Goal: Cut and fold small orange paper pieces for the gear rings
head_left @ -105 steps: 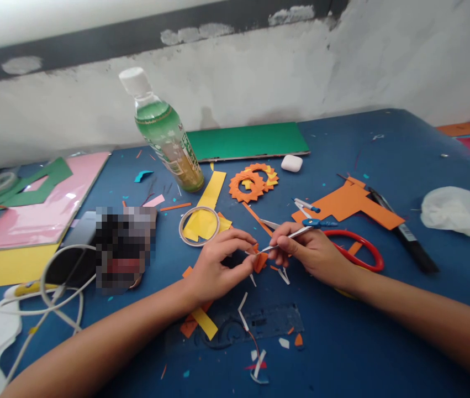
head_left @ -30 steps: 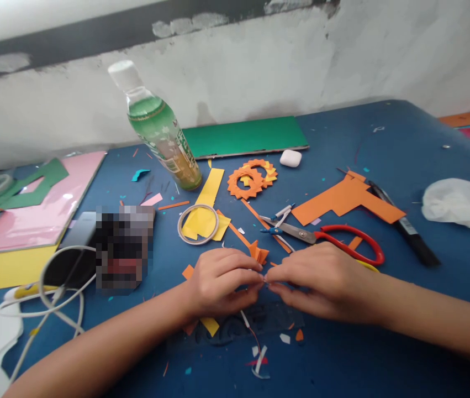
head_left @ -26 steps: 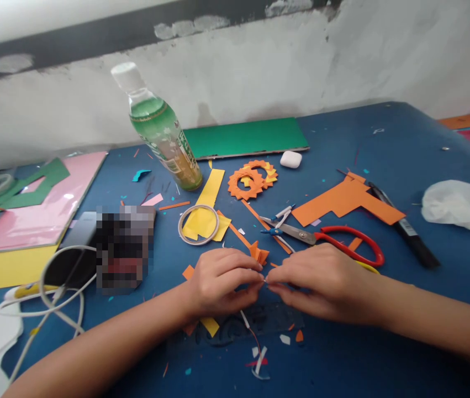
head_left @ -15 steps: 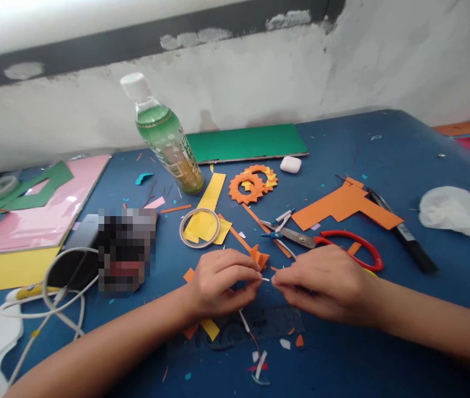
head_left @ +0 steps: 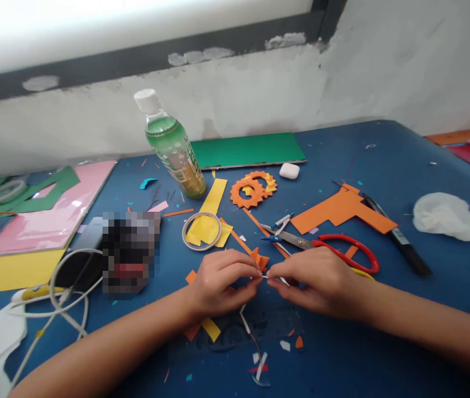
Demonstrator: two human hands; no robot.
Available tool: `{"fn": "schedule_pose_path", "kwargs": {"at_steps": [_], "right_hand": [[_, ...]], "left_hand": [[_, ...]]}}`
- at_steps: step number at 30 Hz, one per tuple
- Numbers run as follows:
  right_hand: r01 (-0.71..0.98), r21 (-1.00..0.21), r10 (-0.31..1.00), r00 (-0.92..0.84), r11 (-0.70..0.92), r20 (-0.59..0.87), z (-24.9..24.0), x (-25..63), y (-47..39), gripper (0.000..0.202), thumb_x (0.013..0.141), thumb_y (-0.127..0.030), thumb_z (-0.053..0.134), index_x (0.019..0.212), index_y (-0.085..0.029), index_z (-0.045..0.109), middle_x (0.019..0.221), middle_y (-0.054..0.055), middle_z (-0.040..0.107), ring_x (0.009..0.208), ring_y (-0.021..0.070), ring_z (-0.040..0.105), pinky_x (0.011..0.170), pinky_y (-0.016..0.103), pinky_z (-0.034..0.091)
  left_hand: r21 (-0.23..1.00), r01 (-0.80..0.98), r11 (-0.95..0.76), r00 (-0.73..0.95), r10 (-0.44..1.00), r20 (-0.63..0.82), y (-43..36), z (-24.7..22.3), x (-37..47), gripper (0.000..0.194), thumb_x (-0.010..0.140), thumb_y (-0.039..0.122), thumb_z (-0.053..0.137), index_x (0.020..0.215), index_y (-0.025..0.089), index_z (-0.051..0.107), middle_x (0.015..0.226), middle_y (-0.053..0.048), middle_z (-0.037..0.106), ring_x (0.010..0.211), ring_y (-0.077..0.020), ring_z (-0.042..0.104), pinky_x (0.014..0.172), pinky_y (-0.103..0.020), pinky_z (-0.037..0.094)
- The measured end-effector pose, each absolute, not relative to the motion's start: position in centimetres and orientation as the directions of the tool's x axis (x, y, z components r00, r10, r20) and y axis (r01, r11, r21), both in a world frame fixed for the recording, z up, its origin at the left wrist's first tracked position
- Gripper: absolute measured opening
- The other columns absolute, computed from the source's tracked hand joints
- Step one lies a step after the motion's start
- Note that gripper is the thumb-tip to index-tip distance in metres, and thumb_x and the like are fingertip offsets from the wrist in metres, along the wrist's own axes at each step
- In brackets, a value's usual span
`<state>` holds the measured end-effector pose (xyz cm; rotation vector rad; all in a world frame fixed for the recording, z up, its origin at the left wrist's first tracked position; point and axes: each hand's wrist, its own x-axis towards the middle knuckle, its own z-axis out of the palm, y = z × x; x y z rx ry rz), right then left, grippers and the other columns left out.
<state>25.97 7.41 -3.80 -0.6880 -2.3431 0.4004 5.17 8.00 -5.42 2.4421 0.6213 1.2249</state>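
My left hand (head_left: 223,281) is closed in a pinch on a thin white strip (head_left: 264,277). Fingertip to fingertip with it, my right hand (head_left: 321,282) pinches the same strip, and only a short bit shows between them. Just beyond the fingertips lies a small folded orange paper piece (head_left: 260,258). Red-handled scissors (head_left: 373,260) rest behind my right hand, with a blue-and-white compass-like tool (head_left: 278,229) over their blades. Below my left hand hangs or lies a white strip joined to a thin dark thread (head_left: 256,344); its upper end is hidden.
A green-labelled bottle (head_left: 177,152), a tape roll (head_left: 183,232), orange paper rings (head_left: 246,190) and a white eraser-like block (head_left: 289,171) stand or lie farther back. Right are cut orange paper (head_left: 334,207), a black marker (head_left: 411,254) and crumpled tissue (head_left: 445,215). A white cable (head_left: 52,287) loops left.
My right hand has moved slightly left, closing the gap to my left fingertips. The view has shifted a little, so the background sits lower.
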Motion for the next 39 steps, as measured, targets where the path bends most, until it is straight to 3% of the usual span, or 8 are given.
{"fn": "schedule_pose_path", "kwargs": {"at_steps": [8,14,22,28,34,36,39], "right_hand": [[0.331,-0.463,0.548,-0.681,0.822,0.485,-4.0,26.1,7.6,0.009,0.085,-0.018,0.051,0.088,-0.017,0.060,0.073,0.000,0.070,0.064,0.0106,0.065,0.059,0.020,0.047],[0.365,-0.447,0.558,-0.695,0.817,0.453,-3.7,25.8,7.5,0.012,0.085,-0.017,0.047,0.083,-0.016,0.059,0.060,-0.001,0.063,0.050,0.0088,0.057,0.049,0.019,0.040],[0.390,-0.664,0.725,-0.594,0.638,0.348,-4.5,26.2,8.9,0.007,0.081,-0.019,0.051,0.079,-0.016,0.057,0.053,-0.005,0.054,0.045,0.0057,0.047,0.046,0.016,0.035],[0.367,-0.695,0.732,-0.592,0.618,0.339,-4.8,26.1,8.8,0.007,0.082,-0.019,0.052,0.082,-0.015,0.057,0.054,-0.005,0.054,0.046,0.0059,0.047,0.047,0.016,0.036],[0.386,-0.742,0.792,-0.526,0.548,0.310,-5.0,25.9,8.8,0.006,0.082,-0.021,0.052,0.079,-0.017,0.057,0.054,-0.005,0.052,0.046,0.0058,0.047,0.047,0.016,0.036],[0.403,-0.768,0.820,-0.507,0.497,0.265,-5.0,25.9,8.9,0.007,0.082,-0.022,0.052,0.080,-0.017,0.057,0.054,-0.005,0.052,0.046,0.0059,0.047,0.046,0.016,0.036],[0.446,-0.794,0.862,-0.473,0.412,0.182,-5.0,25.9,9.1,0.010,0.083,-0.024,0.051,0.080,-0.016,0.056,0.054,-0.005,0.050,0.046,0.0063,0.046,0.046,0.017,0.035]], "left_hand": [[0.485,0.231,-0.844,0.550,0.524,0.650,8.1,-5.6,5.2,0.013,0.071,0.007,0.062,0.082,0.014,0.060,0.072,-0.006,0.067,0.064,-0.0130,0.063,0.058,-0.022,0.052],[0.495,0.215,-0.842,0.560,0.521,0.644,8.2,-5.4,5.2,0.010,0.074,0.010,0.062,0.083,0.014,0.061,0.072,-0.006,0.068,0.064,-0.0127,0.064,0.058,-0.022,0.052],[0.579,0.311,-0.754,0.530,0.643,0.553,8.4,-5.6,5.3,0.016,0.077,0.017,0.062,0.093,0.013,0.062,0.080,-0.009,0.069,0.074,-0.0147,0.065,0.067,-0.025,0.054],[0.689,0.325,-0.647,0.456,0.746,0.486,8.4,-5.6,5.2,0.006,0.080,0.016,0.060,0.086,0.014,0.060,0.076,-0.006,0.067,0.070,-0.0127,0.063,0.065,-0.025,0.052],[0.688,0.395,-0.609,0.401,0.788,0.467,8.5,-5.6,5.3,0.004,0.082,0.018,0.057,0.083,0.016,0.059,0.076,-0.004,0.067,0.070,-0.0124,0.063,0.065,-0.025,0.052],[0.666,0.478,-0.573,0.388,0.818,0.425,8.5,-5.8,5.3,0.015,0.079,0.022,0.061,0.093,0.017,0.058,0.086,-0.006,0.068,0.079,-0.0152,0.064,0.071,-0.029,0.052],[0.633,0.570,-0.523,0.428,0.847,0.314,8.4,-5.9,5.3,0.049,0.071,0.033,0.070,0.113,0.018,0.050,0.102,-0.009,0.066,0.093,-0.0211,0.063,0.079,-0.036,0.052]]}}
